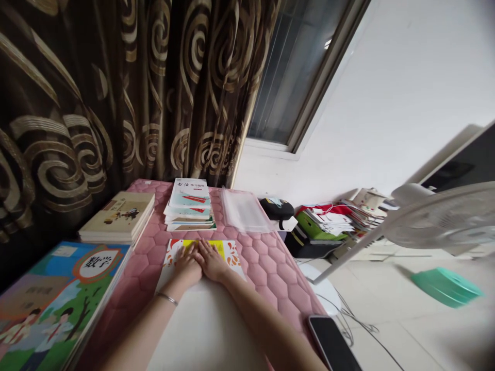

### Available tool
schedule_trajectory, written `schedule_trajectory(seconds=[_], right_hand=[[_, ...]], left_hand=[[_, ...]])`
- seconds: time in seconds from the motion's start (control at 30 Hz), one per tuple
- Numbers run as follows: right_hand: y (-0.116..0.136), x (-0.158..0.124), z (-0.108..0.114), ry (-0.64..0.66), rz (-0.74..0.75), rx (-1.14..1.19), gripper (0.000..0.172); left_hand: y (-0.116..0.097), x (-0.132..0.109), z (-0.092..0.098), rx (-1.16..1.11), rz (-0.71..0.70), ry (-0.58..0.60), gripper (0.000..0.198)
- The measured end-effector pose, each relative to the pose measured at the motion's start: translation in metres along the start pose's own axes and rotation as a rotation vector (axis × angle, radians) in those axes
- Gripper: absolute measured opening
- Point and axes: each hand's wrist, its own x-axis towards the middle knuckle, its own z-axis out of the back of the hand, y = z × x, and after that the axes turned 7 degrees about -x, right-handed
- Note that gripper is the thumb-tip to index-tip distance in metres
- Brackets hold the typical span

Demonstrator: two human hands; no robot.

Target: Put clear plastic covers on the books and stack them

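Observation:
Both hands lie side by side near the top of a book [234,257] with a white, orange and yellow cover. My left hand [188,265] rests flat on it, fingers stretched out, a silver bangle at the wrist. Touching it, my right hand [212,262] also presses flat, with its fingers slightly spread. The palms hide part of the cover. Below the hands, between the forearms, is a plain pale surface [207,330]; whether it belongs to the book I cannot tell.
On the pink quilted surface [270,273] are a colourful textbook stack [96,299], beige books [119,214], fanned white booklets [189,201], clear plastic sleeves [245,208] and a phone [332,342]. To the right stand a white fan [444,216] and a green stool [446,286], with cables on the floor.

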Motion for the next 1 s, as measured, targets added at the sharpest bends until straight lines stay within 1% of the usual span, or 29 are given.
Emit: schedule_trajectory(seconds=[0.07,0.13,0.23,0.33,0.4,0.5,0.6,0.67,0.73,0.77,0.8,0.87,0.93,1.0], right_hand=[[-0.007,0.006,-0.003,-0.009,-0.036,-0.033,0.065],[-0.016,0.004,-0.004,-0.023,-0.098,-0.08,0.067],[-0.028,-0.003,-0.002,-0.04,-0.205,-0.124,0.069],[-0.035,-0.01,0.001,-0.045,-0.288,-0.136,0.071],[-0.037,-0.011,0.003,-0.039,-0.339,-0.137,0.072],[-0.039,-0.011,0.005,-0.017,-0.384,-0.138,0.074],[-0.039,-0.01,0.004,0.004,-0.384,-0.154,0.074],[-0.039,-0.009,0.002,-0.003,-0.387,-0.168,0.074],[-0.038,-0.009,0.001,-0.015,-0.388,-0.178,0.073],[-0.038,-0.009,0.0,-0.02,-0.388,-0.181,0.073],[-0.038,-0.009,0.0,-0.022,-0.386,-0.183,0.072],[-0.038,-0.01,-0.001,-0.021,-0.379,-0.186,0.07],[-0.037,-0.01,-0.001,-0.019,-0.372,-0.191,0.068],[-0.038,-0.01,-0.001,-0.022,-0.371,-0.196,0.067]], left_hand=[[-0.002,0.0,0.001,-0.004,-0.009,-0.022,0.058],[-0.003,-0.001,0.004,-0.011,0.003,-0.051,0.058],[0.0,-0.003,0.01,-0.002,0.073,-0.088,0.059],[0.011,-0.007,0.017,0.018,0.185,-0.108,0.061],[0.02,-0.011,0.021,0.029,0.251,-0.095,0.062],[0.028,-0.015,0.025,0.041,0.305,-0.069,0.062],[0.024,-0.014,0.024,0.081,0.332,-0.115,0.062],[0.012,-0.01,0.023,0.125,0.346,-0.16,0.062],[-0.005,-0.001,0.021,0.116,0.314,-0.151,0.061],[-0.015,0.003,0.019,0.08,0.276,-0.119,0.061],[-0.025,0.008,0.017,0.032,0.195,-0.087,0.061],[-0.04,0.016,0.012,-0.025,0.08,-0.034,0.061],[-0.044,0.018,0.008,-0.046,0.035,-0.011,0.059],[-0.034,0.014,0.008,-0.051,0.046,-0.016,0.057]])
